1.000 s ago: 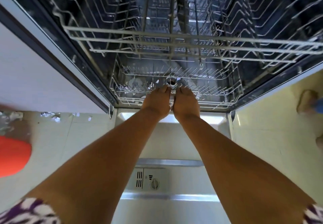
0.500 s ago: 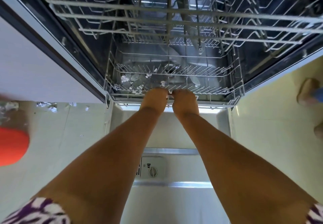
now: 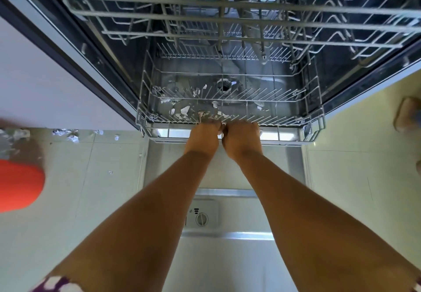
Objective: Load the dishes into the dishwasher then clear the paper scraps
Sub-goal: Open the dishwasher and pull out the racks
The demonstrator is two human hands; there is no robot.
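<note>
At frame centre, left hand (image 3: 201,138) and right hand (image 3: 242,139) grip the front rail of the dishless grey wire lower rack (image 3: 296,126), torn white paper scraps (image 3: 185,110) littering it and the left floor (image 3: 109,196): neither job looks done.

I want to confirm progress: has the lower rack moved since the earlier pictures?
Yes. The lower rack has slid outward, toward the person; its front rim now overlaps the hinge edge of the dishwasher door.

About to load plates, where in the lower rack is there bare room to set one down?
Lower rack: right side, between centre hub and right wall, is nearly bare. Paper scraps crowd the front left, beyond the left hand and right hand gripping its rim.
</note>
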